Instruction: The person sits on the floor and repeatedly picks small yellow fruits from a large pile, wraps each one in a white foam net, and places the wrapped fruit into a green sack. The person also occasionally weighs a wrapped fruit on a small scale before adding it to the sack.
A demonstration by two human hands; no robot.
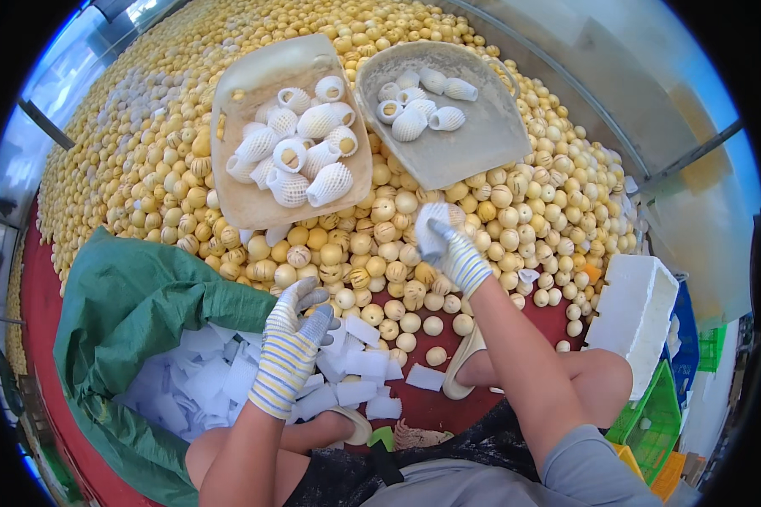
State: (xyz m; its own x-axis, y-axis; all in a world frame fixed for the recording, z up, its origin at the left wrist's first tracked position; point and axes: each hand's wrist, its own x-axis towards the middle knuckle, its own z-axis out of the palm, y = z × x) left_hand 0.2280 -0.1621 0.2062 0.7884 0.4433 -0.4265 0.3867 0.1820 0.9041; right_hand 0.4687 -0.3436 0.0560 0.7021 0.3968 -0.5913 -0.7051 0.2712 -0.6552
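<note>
My right hand (459, 253), in a striped work glove with grey fingertips, grips a white foam net sleeve (430, 227) low over the melon pile. A pepino melon (455, 215) shows at the sleeve's right side; whether it sits inside the sleeve I cannot tell. My left hand (291, 348), gloved alike, hovers with fingers apart and nothing visible in it. Below it lie flat foam net sleeves (364, 363), spilling from a green woven sack (146, 298). Yellow pepino melons (380, 244) with dark stripes are heaped before me.
On the heap rest a beige plastic scoop (272, 66) with several sleeved melons (317, 120) and a grey scoop (482, 139) with several more. To the right stand a white foam box (634, 317), a blue crate (684, 336) and a green crate (653, 418). Red flooring (440, 405) shows beneath.
</note>
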